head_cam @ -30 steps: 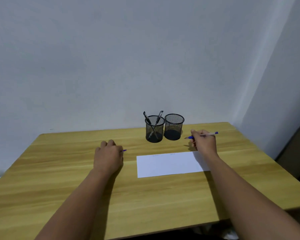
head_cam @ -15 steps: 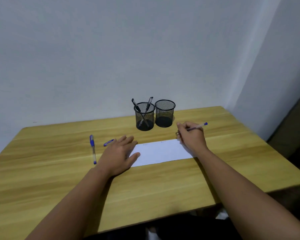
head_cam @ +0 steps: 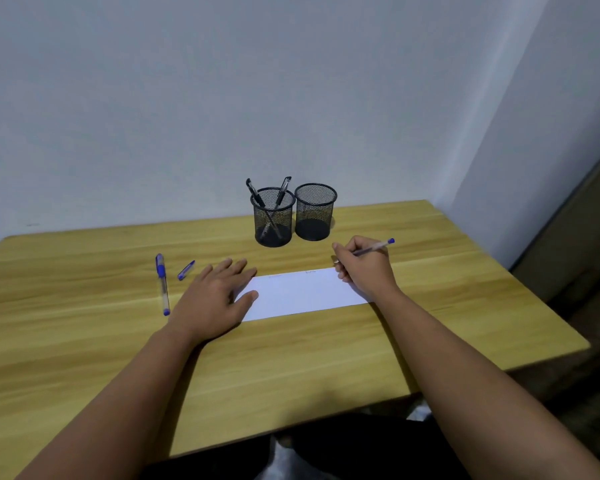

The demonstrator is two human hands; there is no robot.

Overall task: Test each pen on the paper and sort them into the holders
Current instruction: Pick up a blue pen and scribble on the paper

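The right hand (head_cam: 362,268) pinches a blue-capped pen (head_cam: 374,247) in a writing grip, its long axis slanting from the tip hidden under the fingers, at the far right corner of the paper (head_cam: 302,294), up and away to the right. The left hand (head_cam: 215,299) lies spread flat, its thumb on the paper's left end on the bench (head_cam: 84,341).

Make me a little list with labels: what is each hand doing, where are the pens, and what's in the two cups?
left hand: flat, fingers straight, pressing the paper's left end
right hand: holds a blue-capped pen at the paper's far right corner
loose pens: a blue pen and a blue cap lie on the table, left of the left hand
left holder: two black pens
right holder: looks empty
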